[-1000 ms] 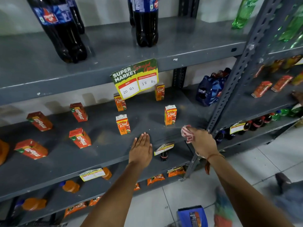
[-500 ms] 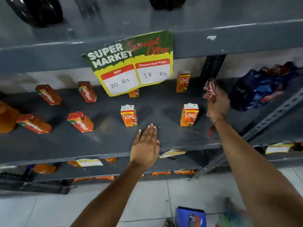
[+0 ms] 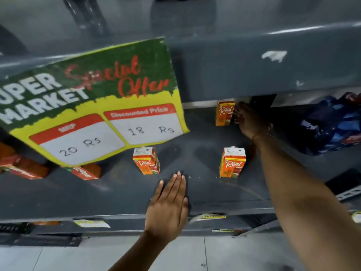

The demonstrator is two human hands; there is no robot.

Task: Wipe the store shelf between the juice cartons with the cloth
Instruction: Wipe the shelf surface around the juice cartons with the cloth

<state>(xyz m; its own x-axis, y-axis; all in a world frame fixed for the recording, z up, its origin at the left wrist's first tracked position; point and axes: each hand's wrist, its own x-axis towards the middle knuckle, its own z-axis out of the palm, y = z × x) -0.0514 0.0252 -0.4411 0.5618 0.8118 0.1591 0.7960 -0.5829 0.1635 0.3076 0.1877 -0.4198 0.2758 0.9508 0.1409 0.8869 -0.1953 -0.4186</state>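
While our left hand [image 3: 168,208] is lying flat and open on the shelf [image 3: 117,194], we are reaching our right hand [image 3: 252,122] far back beside the rear Real juice carton [image 3: 224,113]; its grip and the cloth are hidden. We are aiming for slow strokes, sparing both near cartons [image 3: 146,160].

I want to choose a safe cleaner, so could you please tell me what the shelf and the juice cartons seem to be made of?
Shelf: likely painted metal; matte grey, with a pale chip on the upper shelf's edge.
Juice cartons: seemingly coated paperboard; sharp folded corners, printed orange faces, slight sheen.
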